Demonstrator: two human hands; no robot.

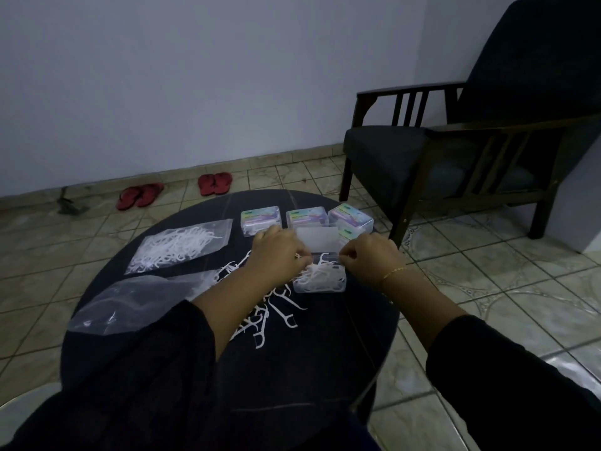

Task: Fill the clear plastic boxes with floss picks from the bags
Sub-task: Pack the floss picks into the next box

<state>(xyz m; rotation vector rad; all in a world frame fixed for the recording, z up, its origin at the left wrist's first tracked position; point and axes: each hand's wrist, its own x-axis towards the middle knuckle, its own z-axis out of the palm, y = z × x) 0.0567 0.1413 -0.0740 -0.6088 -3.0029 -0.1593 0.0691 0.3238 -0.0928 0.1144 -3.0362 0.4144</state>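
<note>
My left hand pinches white floss picks over the open clear plastic box; right hand, curled, pinches at its right rim, equally near.

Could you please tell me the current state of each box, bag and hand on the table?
open box: lid up, partly filled with picks
three labelled boxes: closed
far bag: holds picks
near bag: nearly empty
loose picks: scattered on table
left hand: pinching picks
right hand: fingers curled at box rim
</note>
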